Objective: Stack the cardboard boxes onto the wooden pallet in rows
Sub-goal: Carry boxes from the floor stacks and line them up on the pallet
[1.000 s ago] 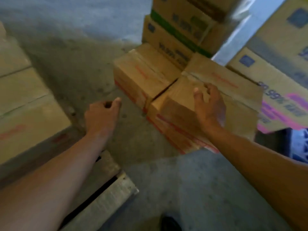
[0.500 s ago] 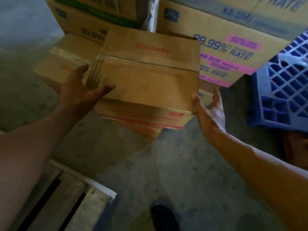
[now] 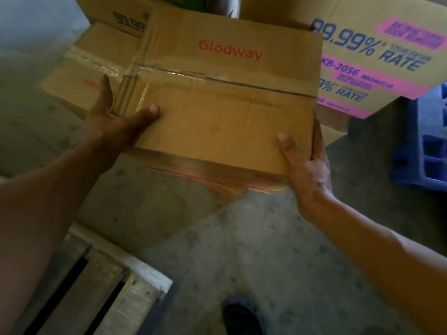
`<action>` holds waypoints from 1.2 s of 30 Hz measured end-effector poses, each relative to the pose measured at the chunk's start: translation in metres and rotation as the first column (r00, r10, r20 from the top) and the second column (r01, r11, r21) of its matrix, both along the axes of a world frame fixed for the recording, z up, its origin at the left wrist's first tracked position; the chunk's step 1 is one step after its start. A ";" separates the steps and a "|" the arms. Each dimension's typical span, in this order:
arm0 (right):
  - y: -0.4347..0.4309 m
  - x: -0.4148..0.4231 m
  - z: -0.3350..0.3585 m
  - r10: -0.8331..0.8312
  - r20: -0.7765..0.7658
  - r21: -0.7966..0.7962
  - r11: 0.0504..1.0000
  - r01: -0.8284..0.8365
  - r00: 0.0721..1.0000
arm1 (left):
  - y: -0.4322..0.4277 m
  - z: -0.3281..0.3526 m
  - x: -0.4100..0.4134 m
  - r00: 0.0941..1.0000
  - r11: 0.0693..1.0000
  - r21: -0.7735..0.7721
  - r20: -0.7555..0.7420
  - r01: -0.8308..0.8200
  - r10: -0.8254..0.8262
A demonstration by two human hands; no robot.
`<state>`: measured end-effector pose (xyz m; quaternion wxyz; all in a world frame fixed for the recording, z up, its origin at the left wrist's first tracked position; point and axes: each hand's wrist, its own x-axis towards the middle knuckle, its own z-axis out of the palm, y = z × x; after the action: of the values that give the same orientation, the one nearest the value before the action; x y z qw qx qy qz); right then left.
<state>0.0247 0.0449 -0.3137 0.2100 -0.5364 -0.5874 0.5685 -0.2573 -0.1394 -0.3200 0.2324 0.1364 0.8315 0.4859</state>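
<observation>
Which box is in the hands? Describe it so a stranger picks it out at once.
Find the big carton printed 99.99% RATE in blue and pink, upper right. Just left of it is a plain brown box, held at its near corners by the left hand and right hand. Unlike the other box further left, it is gripped and plainly reads Glodway in red.

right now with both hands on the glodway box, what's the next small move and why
Probably lift the brown cardboard Glodway box and swing it left toward the pale wooden pallet: the left hand and right hand both hold its sides.
</observation>
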 end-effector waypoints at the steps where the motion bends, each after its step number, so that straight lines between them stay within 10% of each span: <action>1: 0.001 0.000 0.000 -0.004 -0.007 -0.011 1.000 0.004 1.000 | -0.001 0.001 -0.001 0.999 1.000 -0.002 0.049 0.006 -0.006; 7: 0.016 0.006 0.017 0.133 0.018 -0.241 0.962 -0.125 0.991 | -0.017 0.018 0.015 0.943 0.993 0.042 0.311 0.107 -0.114; 12: 0.007 0.031 0.028 0.019 -0.114 -0.241 0.969 -0.046 0.993 | -0.058 0.021 0.086 0.951 0.989 0.146 0.306 -0.002 -0.043; 36: -0.291 0.188 0.063 0.701 -0.119 -0.057 0.703 -0.709 0.704 | -0.436 0.066 0.396 0.875 0.849 0.255 0.286 -0.463 0.391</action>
<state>0.2124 -0.2463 -0.2507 -0.0243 -0.2550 -0.7092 0.6568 0.1390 -0.5757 -0.2545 0.1851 -0.0731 0.7207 0.6641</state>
